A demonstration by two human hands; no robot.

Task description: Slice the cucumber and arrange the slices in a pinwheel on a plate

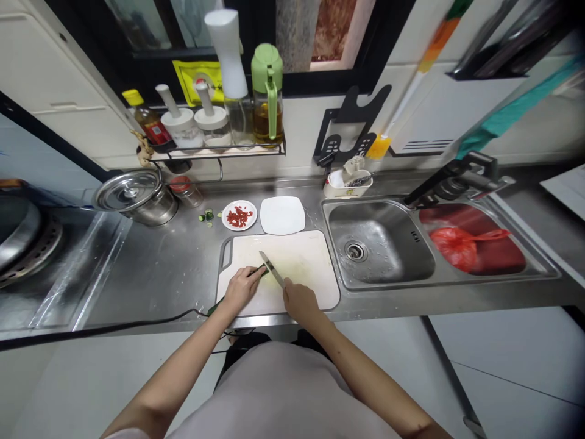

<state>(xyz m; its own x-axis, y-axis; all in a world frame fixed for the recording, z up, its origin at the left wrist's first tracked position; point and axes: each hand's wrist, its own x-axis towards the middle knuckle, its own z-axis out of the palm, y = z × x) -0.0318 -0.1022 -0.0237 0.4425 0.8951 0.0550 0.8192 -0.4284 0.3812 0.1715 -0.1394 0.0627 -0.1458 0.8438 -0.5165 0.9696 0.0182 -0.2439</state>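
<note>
On the white cutting board [299, 299], my left hand [241, 290] is closed over a long, dark green, cucumber-like vegetable [269, 266]. One end shows past the fingertips and a bit of green shows behind the wrist; the middle is hidden under the hand. My right hand [300, 300] grips a kitchen knife [273, 270] by its handle. The blade points away to the upper left and lies across or right beside the vegetable's far end; whether it cuts in, I cannot tell. Behind the board are a white plate of chopped red pieces [231, 223] and a bare white square plate [282, 214].
Small green scraps [207, 214] lie left of the plates. A lidded steel pot [153, 204] and a red-capped jar [186, 191] stand farther left. To the right is a sink [384, 244] with a red bag [457, 249]. A black cable [150, 322] runs along the counter's front edge.
</note>
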